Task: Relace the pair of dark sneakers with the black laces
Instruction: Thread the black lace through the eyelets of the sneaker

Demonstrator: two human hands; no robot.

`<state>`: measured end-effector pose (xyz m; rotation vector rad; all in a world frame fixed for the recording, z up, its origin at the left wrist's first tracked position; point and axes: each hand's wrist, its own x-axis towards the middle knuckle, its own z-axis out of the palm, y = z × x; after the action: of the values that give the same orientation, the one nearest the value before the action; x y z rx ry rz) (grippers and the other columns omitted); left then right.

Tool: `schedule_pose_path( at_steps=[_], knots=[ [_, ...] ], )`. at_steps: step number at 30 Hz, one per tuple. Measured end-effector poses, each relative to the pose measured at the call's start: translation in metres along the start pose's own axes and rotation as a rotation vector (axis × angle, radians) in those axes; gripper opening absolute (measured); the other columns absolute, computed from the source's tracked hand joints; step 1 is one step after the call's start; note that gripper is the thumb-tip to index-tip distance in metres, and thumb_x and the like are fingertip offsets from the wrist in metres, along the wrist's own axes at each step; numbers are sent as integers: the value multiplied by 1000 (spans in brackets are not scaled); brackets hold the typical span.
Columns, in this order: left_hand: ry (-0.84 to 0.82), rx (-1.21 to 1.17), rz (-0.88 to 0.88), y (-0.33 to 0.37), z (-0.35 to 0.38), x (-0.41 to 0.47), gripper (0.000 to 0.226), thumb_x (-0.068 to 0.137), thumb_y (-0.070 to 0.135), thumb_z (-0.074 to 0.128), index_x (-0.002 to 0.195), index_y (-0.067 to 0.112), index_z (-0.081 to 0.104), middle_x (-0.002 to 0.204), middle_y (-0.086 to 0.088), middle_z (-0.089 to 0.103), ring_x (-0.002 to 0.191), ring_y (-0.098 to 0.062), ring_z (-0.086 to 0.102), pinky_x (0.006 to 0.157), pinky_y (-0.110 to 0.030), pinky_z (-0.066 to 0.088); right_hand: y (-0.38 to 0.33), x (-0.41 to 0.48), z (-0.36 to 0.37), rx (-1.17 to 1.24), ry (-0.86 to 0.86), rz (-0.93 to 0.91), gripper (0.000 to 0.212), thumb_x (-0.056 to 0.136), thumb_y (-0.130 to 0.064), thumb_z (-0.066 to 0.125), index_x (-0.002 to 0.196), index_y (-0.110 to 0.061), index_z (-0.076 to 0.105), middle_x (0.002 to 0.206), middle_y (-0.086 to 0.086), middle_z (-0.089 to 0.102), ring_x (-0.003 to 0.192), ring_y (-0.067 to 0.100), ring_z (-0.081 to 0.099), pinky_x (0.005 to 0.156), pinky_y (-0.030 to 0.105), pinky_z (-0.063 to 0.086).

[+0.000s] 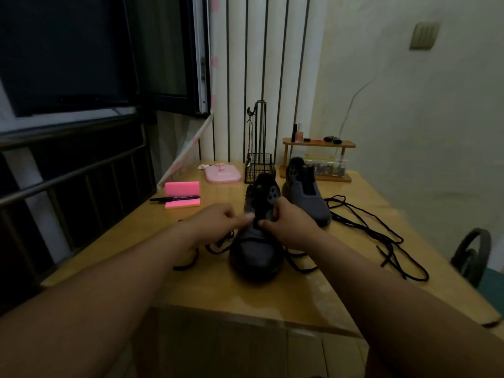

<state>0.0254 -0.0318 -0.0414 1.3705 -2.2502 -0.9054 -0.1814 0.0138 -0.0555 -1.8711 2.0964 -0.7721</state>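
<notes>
A dark sneaker (256, 255) stands in the middle of the wooden table (218, 290), toe toward me. My left hand (218, 222) and my right hand (291, 222) meet over its eyelet area, each pinching a part of the black lace (215, 246) that trails off both sides of the shoe. The fingertips nearly touch above the tongue. A second dark sneaker (308, 195) stands behind and to the right, unlaced. Another black lace (381, 236) lies loose in loops on the table to the right.
Pink sticky notes (182, 196) and a black marker (174, 199) lie at the left. At the back stand a pink flat stand (222, 174), a black wire basket (259, 167) and a small wooden shelf (319, 144) with bottles. A chair back (471, 255) sits off the right edge.
</notes>
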Motion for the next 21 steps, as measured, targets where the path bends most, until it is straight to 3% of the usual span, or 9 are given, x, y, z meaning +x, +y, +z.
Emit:
schedule_pose_path(
  at_steps=[3,6,8,9,11,14,16,18,21],
  knots=[
    [-110,-78,80,6,1,-3,27,106,39,59,99,15,69,90,-4,67,85,-17,61,68,-29,45,0,-1,0,1,2,-13,36,94,-44,73,101,-25,43,89,-6,54,76,10,53,60,31,40],
    [177,-668,84,6,-6,1,23,106,21,52,101,6,68,97,-17,71,97,-28,66,87,-39,50,0,-2,0,10,-7,-6,35,94,-43,72,104,-24,45,90,-5,55,79,11,55,62,31,44],
    [278,-1026,50,4,-10,4,22,106,18,48,93,9,63,79,-10,69,88,-29,69,89,-44,54,0,-1,0,-1,-4,5,35,94,-45,72,104,-23,46,93,-2,58,82,15,58,68,36,50],
    [273,-999,39,3,-9,5,22,108,20,48,92,10,59,72,-8,64,80,-28,67,86,-44,55,0,-1,0,-9,-8,8,35,94,-46,72,103,-23,46,94,0,59,83,17,59,70,39,51],
    [248,-651,38,2,-2,5,26,108,33,53,98,8,56,75,-7,56,73,-25,60,78,-43,52,-1,0,1,-14,-18,11,35,94,-46,72,103,-23,46,94,0,59,83,18,60,72,40,52],
    [179,-97,83,7,10,2,40,97,55,65,104,16,56,94,-4,63,83,-20,60,66,-33,46,-1,-2,0,-4,-3,1,35,93,-46,72,104,-23,47,94,-1,60,83,17,59,71,38,52],
    [51,119,136,11,13,4,37,95,57,67,93,22,59,88,-1,63,81,-17,60,63,-31,42,-1,-3,-1,-1,-1,-6,33,93,-45,71,100,-24,46,93,-1,59,81,17,58,68,37,49],
    [-21,96,126,14,8,3,31,99,44,67,84,17,61,82,-3,61,76,-18,56,63,-30,41,0,-4,-1,3,4,-4,35,93,-46,71,96,-25,43,91,-3,57,79,14,55,63,33,44],
    [205,-450,54,11,-4,10,20,104,21,59,98,3,66,98,-14,67,92,-28,64,78,-36,52,0,-7,-1,13,16,8,38,93,-49,72,95,-26,42,90,-2,56,77,13,53,59,31,38]
  ],
)
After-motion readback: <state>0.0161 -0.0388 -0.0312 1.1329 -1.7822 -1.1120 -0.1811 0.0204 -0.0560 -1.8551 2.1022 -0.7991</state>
